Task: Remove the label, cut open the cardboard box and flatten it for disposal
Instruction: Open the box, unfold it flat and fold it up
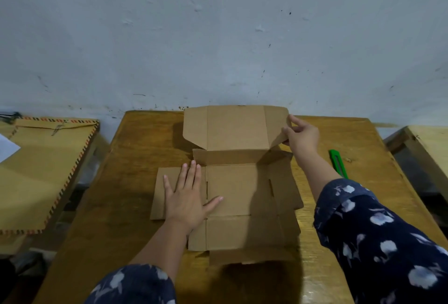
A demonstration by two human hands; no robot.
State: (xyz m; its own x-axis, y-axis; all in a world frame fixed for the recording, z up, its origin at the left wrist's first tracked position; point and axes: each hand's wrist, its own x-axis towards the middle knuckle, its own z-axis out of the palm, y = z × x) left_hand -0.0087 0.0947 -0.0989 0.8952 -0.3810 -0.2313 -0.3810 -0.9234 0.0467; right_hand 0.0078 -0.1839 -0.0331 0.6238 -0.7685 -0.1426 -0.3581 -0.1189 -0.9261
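Cardboard box [230, 189] lies unfolded mid-table [126, 182]; you're flattening. On its left panel, your left hand [188, 197] presses, fingers spread, gripping nothing. Beyond, your right hand [301, 135] pinches the upright far flap's right wing. Next: push it down flat.

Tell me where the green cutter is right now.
In the head view, the green cutter lies on the wooden table, right of the cardboard box, just beyond the right forearm and untouched by either hand.
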